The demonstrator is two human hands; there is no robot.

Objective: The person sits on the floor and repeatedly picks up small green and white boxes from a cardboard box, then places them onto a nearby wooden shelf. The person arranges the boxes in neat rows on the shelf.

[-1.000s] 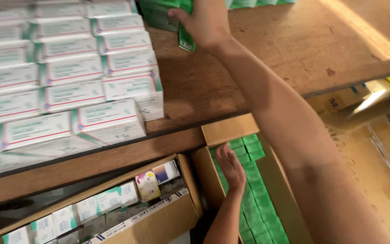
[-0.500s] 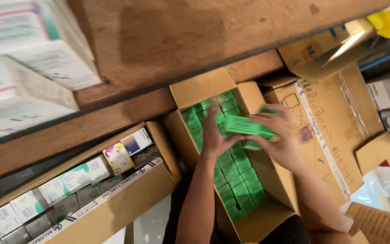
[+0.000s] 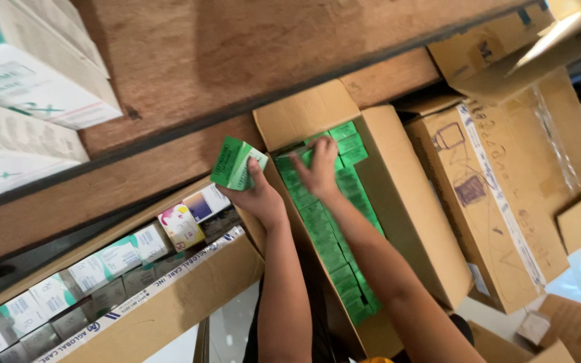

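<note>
At the middle of the frame, the left hand (image 3: 258, 197) pinches green boxes (image 3: 235, 163); the right hand (image 3: 319, 173) lies spread on green packs in the open carton (image 3: 408, 208).

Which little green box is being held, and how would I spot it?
Find the open cardboard carton under the wooden table edge, packed with green boxes. At its upper left, the left hand holds a small green box, the only one lifted clear.

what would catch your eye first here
The rows of bright green boxes packed in an open cardboard carton at centre stand out first, with the right hand reaching into them. Just left, the left hand holds up a small green box beside a wooden table edge.
</note>
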